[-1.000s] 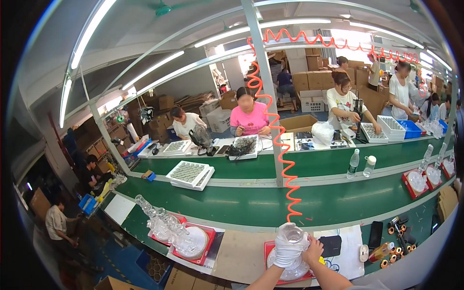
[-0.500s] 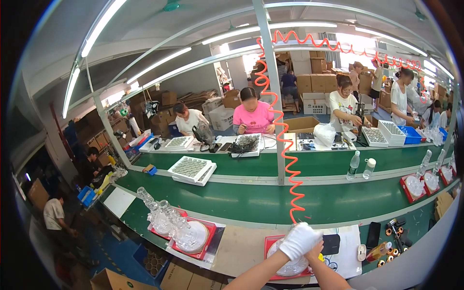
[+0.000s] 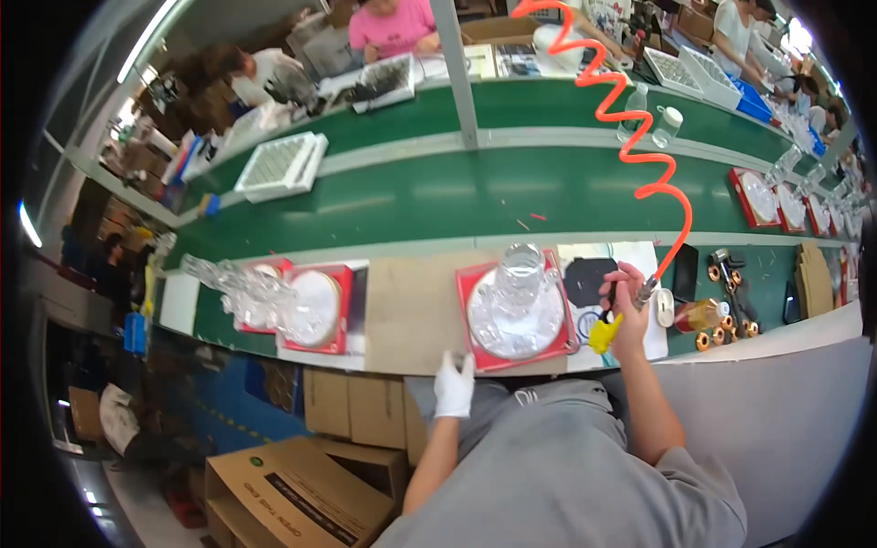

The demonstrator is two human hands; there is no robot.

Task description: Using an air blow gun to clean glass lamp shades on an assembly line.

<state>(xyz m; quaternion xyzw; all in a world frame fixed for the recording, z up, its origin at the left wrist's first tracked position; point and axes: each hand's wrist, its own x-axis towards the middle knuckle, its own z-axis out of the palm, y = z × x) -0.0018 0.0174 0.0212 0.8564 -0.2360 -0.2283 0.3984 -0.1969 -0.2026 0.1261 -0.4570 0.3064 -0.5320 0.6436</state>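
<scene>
A clear glass piece [image 3: 517, 297] stands on a round white disc in a red tray [image 3: 477, 358] at the bench's near edge. My left hand [image 3: 453, 387], in a white glove, rests at the bench edge just below the tray's near left corner and holds nothing. My bare right hand [image 3: 624, 309] grips a yellow-handled air tool [image 3: 605, 331] to the right of the tray. An orange coiled hose [image 3: 630, 119] runs up from the tool.
A second red tray [image 3: 315, 345] with clear glass parts [image 3: 236, 285] sits to the left. Copper rings [image 3: 717, 274], a small amber bottle [image 3: 699, 315] and a dark phone [image 3: 683, 260] lie to the right. A green conveyor [image 3: 457, 196] runs beyond, with several people working at its far side. Cardboard boxes [image 3: 292, 493] stand below.
The camera has tipped down toward the bench. My gloved left hand has come off the glass piece and dropped to the bench edge. My right hand stays on the yellow tool.
</scene>
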